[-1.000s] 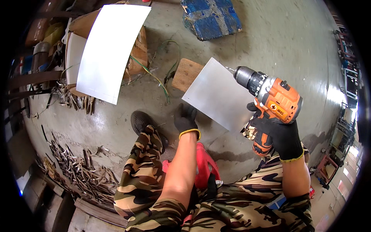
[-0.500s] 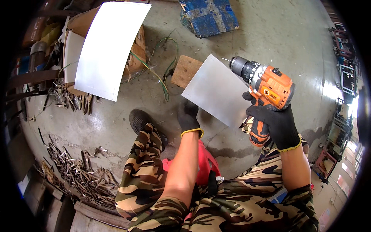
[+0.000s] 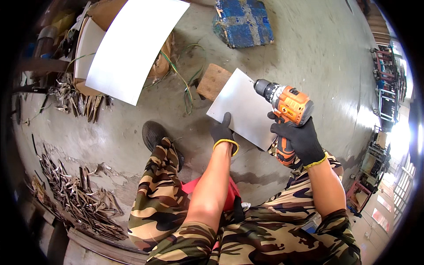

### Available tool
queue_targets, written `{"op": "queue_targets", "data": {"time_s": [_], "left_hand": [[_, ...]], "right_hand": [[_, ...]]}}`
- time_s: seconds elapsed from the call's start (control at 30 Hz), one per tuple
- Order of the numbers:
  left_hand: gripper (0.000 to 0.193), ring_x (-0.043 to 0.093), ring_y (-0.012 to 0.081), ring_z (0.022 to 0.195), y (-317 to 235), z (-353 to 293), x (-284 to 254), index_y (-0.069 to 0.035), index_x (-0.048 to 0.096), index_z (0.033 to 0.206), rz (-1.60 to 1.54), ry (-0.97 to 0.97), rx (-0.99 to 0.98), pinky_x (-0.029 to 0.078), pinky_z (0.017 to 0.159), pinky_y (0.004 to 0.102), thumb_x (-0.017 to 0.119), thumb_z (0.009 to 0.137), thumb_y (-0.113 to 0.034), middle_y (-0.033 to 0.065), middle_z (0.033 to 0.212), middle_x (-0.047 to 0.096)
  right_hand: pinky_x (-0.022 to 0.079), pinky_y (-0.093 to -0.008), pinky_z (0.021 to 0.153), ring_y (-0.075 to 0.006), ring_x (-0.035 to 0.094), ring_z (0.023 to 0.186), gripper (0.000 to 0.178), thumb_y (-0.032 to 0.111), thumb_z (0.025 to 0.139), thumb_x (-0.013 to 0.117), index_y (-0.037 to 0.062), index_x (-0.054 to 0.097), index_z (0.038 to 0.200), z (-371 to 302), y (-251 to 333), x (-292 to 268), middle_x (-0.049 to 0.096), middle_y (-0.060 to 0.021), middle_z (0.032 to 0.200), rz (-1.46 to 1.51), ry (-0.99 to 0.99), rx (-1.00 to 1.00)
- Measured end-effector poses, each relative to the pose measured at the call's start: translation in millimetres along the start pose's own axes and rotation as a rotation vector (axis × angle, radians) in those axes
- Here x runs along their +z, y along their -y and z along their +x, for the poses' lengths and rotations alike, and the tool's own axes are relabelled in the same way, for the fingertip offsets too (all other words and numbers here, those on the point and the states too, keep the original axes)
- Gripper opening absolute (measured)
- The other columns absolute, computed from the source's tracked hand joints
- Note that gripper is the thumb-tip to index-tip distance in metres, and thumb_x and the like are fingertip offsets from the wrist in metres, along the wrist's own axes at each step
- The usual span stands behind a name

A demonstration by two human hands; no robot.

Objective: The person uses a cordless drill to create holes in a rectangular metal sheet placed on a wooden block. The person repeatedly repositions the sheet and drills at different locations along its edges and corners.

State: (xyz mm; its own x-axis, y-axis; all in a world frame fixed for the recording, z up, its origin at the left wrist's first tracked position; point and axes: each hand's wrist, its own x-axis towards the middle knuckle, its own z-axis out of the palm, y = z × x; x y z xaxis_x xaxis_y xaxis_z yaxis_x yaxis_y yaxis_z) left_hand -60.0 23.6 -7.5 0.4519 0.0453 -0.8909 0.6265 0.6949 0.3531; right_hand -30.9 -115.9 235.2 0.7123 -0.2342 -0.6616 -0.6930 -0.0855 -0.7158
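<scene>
My right hand (image 3: 304,143), in a black glove with a yellow cuff, is wrapped round the grip of an orange and black cordless drill (image 3: 295,106). The drill's thin bit points left, over or close by the far right edge of a grey metal sheet (image 3: 240,108); whether it touches cannot be made out. My left hand (image 3: 222,131), gloved alike, pinches the sheet's near left edge, thumb on top and fingers hidden below. Beneath the sheet's far left side a wooden block (image 3: 214,81) sticks out.
Larger white sheets (image 3: 139,48) lie across a cardboard box (image 3: 161,62) at the far left. A green wire (image 3: 174,73) trails beside it. A blue taped box (image 3: 244,24) stands at the back. Scrap strips (image 3: 79,194) pile up at the left; racks (image 3: 388,88) line the right.
My left thumb has come up onto the sheet's top face from below its edge. The drill has moved a little left and down in the picture, and the whole view has shifted slightly.
</scene>
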Motion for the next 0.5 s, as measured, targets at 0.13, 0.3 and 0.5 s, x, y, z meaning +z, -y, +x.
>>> {"op": "queue_targets", "data": {"time_s": [0.13, 0.3, 0.5], "left_hand": [[0.048, 0.065, 0.0231, 0.107, 16.0, 5.5, -10.1, 0.005, 0.061, 0.134, -0.108, 0.013, 0.084, 0.050, 0.094, 0.0359, 0.078, 0.089, -0.004, 0.0111, 0.125, 0.069], [0.048, 0.068, 0.0200, 0.104, 19.9, 12.3, -15.3, -0.009, 0.062, 0.135, -0.004, 0.070, 0.054, 0.057, 0.084, 0.0374, 0.079, 0.090, -0.014, 0.0043, 0.123, 0.069], [0.046, 0.065, 0.0218, 0.107, 4.3, 6.3, -9.7, 0.001, 0.063, 0.131, -0.006, 0.039, 0.077, 0.052, 0.092, 0.0353, 0.076, 0.094, -0.023, 0.0092, 0.120, 0.070]], "right_hand": [[0.059, -0.0298, 0.072, -0.0145, 0.070, 0.086, 0.051, -0.004, 0.082, 0.075, -0.0004, 0.060, 0.130, 11.9, -17.4, 0.4, 0.073, -0.0120, 0.113, -0.132, 0.043, -0.014], [0.058, -0.0306, 0.079, -0.0149, 0.069, 0.093, 0.052, -0.003, 0.082, 0.076, -0.0005, 0.060, 0.131, 16.9, -22.2, 4.0, 0.073, -0.0110, 0.113, -0.220, 0.072, -0.025], [0.057, -0.0302, 0.082, -0.0147, 0.069, 0.097, 0.054, -0.003, 0.081, 0.077, -0.0002, 0.060, 0.132, 19.9, -19.1, 4.5, 0.073, -0.0099, 0.116, -0.222, 0.073, -0.048]]}}
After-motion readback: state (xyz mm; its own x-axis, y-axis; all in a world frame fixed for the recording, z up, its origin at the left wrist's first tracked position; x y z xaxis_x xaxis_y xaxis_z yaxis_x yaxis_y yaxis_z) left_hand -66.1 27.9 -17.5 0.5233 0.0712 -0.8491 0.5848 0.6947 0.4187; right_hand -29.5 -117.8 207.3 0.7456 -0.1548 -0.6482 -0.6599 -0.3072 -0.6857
